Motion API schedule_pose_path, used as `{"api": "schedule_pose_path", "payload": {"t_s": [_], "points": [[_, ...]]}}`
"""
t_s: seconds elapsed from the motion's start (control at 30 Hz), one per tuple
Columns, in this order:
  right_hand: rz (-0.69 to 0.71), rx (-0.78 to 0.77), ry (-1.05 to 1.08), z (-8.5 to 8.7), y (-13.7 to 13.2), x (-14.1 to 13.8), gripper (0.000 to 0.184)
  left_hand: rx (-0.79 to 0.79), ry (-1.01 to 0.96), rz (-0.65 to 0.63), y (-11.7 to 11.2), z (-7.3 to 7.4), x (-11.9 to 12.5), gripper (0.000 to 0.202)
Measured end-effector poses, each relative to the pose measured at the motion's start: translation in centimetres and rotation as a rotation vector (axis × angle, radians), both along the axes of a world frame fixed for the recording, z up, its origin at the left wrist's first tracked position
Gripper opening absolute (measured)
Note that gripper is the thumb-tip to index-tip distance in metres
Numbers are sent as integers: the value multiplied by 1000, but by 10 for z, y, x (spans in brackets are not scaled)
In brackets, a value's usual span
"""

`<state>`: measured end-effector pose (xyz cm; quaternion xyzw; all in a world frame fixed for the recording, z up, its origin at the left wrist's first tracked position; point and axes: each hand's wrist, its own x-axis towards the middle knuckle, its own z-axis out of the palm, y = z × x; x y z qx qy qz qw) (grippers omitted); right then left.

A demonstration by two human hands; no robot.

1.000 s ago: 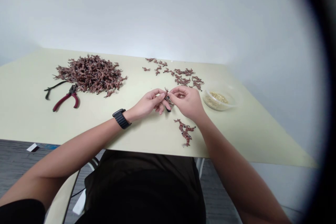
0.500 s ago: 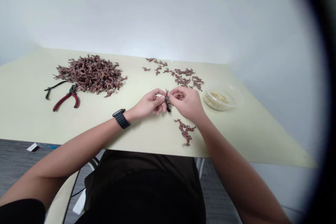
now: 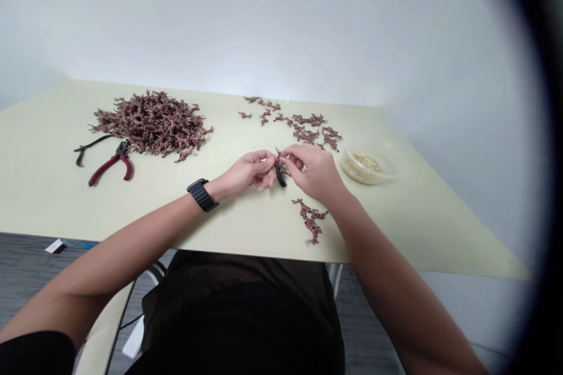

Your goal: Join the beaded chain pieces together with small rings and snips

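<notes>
My left hand (image 3: 254,170) pinches a small brown deer-like figurine (image 3: 278,157) between thumb and fingers. My right hand (image 3: 310,169) meets it from the other side, thumb and forefinger closed at the figurine; whatever they grip is too small to make out. Just below the fingertips shows a black curved piece (image 3: 280,177), its upper end hidden. More brown figurines (image 3: 311,224) lie in a small cluster nearer the table's front edge. Beyond my hands, several others (image 3: 308,136) are scattered.
A large heap of brown figurines (image 3: 153,123) covers the left back of the table (image 3: 246,228). In front of it lie red-handled pliers (image 3: 105,170) and a thin black tool or strap (image 3: 90,145). On the right stands a clear plastic bowl (image 3: 393,174) holding small gold-coloured pieces (image 3: 367,164).
My left fingers have shifted slightly around the figurine, and its top has tipped a little to the left. My right fingertips have moved slightly. Everything else on the table stays put.
</notes>
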<state>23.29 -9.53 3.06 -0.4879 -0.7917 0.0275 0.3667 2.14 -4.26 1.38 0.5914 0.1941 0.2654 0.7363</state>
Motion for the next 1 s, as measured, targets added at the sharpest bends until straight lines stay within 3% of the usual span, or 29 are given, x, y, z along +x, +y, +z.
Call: {"api": "schedule_pose_path", "payload": {"t_s": [0.1,0.2,0.27,0.37,0.47,0.57,0.73,0.83,1.0], "points": [[35,14,-61,0,0,2,20,-54,-5,-11,0,1,0,27],[15,-18,15,-2,-1,-2,18,10,9,-11,-2,2,1,27],[-34,-119,218,-5,0,-7,16,102,29,4,-4,3,1,28],[-52,-396,596,-9,3,-13,27,207,69,39,-7,5,3,29],[-11,-552,774,-11,7,-13,38,202,71,38,-7,5,2,31],[-24,-490,717,-8,7,-11,35,94,32,9,-4,4,1,31],[-23,-209,359,-1,0,-8,13,-96,-25,-27,-1,4,0,27],[4,-99,170,-1,-1,-5,11,-141,-27,-48,-2,3,0,26],[0,-67,103,-6,2,-3,11,-131,-10,-53,-4,2,1,27]]}}
